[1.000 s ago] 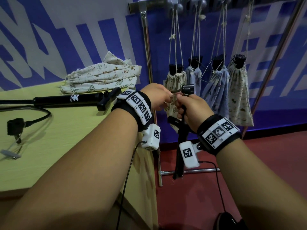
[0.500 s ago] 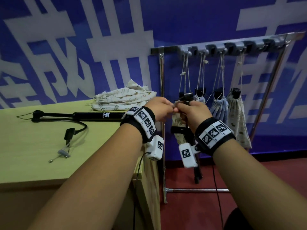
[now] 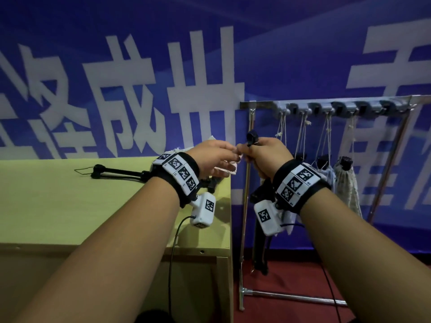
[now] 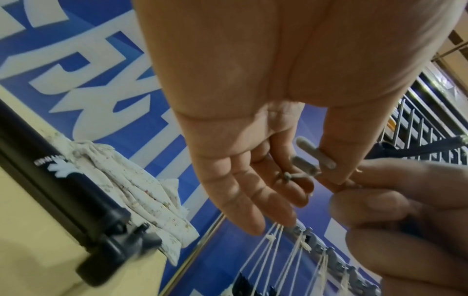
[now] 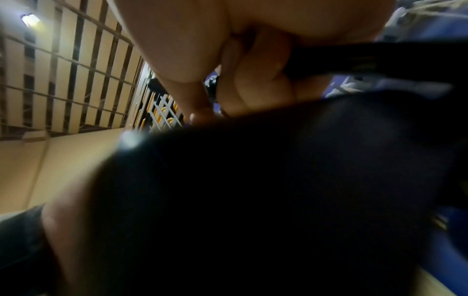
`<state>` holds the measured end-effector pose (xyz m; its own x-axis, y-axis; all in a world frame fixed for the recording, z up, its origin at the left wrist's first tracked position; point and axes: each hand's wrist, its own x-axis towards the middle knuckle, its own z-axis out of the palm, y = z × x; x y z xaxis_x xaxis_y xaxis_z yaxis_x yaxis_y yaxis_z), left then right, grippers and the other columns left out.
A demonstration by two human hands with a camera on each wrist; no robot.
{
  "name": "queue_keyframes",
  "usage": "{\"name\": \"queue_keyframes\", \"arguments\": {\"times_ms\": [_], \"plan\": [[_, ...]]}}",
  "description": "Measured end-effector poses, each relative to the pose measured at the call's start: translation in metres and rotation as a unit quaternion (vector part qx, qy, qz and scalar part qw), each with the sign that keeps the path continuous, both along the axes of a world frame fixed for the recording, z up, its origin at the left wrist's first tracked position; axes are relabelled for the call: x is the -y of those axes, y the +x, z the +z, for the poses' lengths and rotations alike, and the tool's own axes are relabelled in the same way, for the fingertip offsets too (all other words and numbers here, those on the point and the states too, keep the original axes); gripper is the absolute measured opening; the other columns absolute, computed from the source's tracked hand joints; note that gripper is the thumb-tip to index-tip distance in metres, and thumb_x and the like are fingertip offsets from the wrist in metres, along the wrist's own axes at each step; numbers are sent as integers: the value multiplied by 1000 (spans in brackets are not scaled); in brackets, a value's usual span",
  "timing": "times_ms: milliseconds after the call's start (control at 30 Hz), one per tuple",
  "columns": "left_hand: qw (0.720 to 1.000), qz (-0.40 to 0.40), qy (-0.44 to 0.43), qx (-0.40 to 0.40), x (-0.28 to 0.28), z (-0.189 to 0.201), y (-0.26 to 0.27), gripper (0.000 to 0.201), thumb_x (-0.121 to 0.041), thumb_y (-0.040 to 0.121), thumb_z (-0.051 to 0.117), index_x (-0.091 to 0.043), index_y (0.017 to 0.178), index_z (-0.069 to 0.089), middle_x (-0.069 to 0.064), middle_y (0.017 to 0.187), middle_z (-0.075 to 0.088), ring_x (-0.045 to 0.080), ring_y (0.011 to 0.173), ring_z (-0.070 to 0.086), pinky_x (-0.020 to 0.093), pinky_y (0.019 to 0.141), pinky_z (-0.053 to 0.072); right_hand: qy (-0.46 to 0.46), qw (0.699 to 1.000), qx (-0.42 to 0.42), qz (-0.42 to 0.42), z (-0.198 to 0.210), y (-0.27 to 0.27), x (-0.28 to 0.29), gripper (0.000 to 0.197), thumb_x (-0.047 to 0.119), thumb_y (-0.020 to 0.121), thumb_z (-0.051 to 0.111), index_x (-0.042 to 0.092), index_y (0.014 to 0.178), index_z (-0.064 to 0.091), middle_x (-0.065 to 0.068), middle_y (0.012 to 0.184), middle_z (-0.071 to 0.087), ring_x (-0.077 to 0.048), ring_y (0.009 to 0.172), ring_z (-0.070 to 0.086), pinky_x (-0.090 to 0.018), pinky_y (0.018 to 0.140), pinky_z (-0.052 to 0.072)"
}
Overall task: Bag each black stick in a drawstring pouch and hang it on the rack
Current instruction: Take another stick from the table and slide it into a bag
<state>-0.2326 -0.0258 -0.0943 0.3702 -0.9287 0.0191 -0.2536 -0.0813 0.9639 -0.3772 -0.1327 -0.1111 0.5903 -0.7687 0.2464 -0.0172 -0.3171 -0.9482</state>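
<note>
Against the back wall a blue banner (image 3: pixel 116 54) with large white characters is hung, and in front of it a metal rack (image 3: pixel 326 106) is stood on a dark red floor (image 3: pixel 291 280). Along the rack's top bar a row of hooks is fixed, from which four filled pouches (image 3: pixel 347 180) are hung by pale cords, each with a black stick end showing at its neck. To the left a yellow-green table (image 3: pixel 58 206) is set just beside the rack's upright post. On the table a second black stick (image 3: pixel 116 171) is laid lengthwise, and a pile of printed cloth pouches (image 4: pixel 121 180) is seen behind it in the left wrist view.

Between table and rack, a black stick (image 3: pixel 251 138) is gripped upright by the right hand (image 3: pixel 268 155), fingers curled round it, its lower part hanging below the wrist. Whether a pouch is already around it cannot be told. The left hand (image 3: pixel 214 157) is held next to the right; a knotted drawstring (image 4: pixel 301 172) is pinched between its thumb and forefinger, the other fingers being loosely extended.
</note>
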Motion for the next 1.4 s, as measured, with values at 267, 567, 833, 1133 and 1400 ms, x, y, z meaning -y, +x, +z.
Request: {"name": "queue_keyframes", "arguments": {"times_ms": [267,567,833,1133,1400], "plan": [[999,36,6,15,-62,8,42,24,-3,94,67,-8,117,72,17,121,73,25,95,69,41,87,61,-38,991,-93,83,24,40,-46,29,35,93,79,6,96,75,-3,62,54,-15,48,46,-29,48,42],[996,93,4,13,-111,4,74,28,-10,89,79,-11,116,72,7,100,74,23,92,71,39,85,61,-178,972,-137,69,35,84,-78,23,43,100,69,22,96,61,-3,76,62,-19,59,56,-33,55,49],[991,130,20,-14,-145,-4,100,29,-23,93,76,-11,119,71,10,113,77,26,99,74,44,97,59,-222,954,-175,96,33,101,-99,28,43,99,71,19,86,77,-2,70,65,-17,62,57,-36,65,52],[926,244,224,183,-180,-35,122,10,-20,91,74,-17,101,76,4,103,75,19,88,70,32,69,55,-244,927,-222,181,22,113,-116,19,40,104,67,23,102,77,17,78,79,-1,56,58,-20,55,46],[846,224,386,291,-179,-48,128,31,-18,91,74,-7,119,74,10,114,75,21,88,68,34,84,58,-240,926,-214,198,14,119,-122,21,39,104,67,21,102,77,23,75,77,-15,77,64,-30,69,54]]}}
